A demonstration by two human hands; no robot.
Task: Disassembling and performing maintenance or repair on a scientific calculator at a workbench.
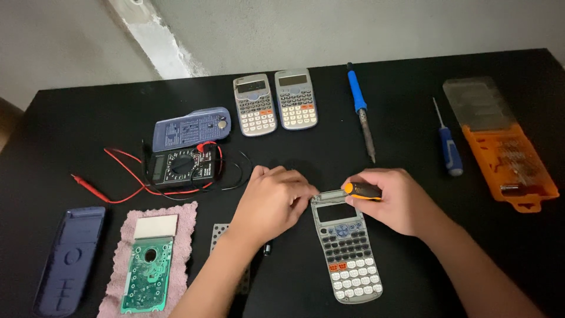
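We see a black surface carrying everything. Toward its near edge lies a grey calculator, face up, between our two hands. Our right hand has its grip closed around a small orange-and-black screwdriver at the calculator's top edge. Our left hand rests curled beside that top left corner; whether its grip holds anything we cannot tell.
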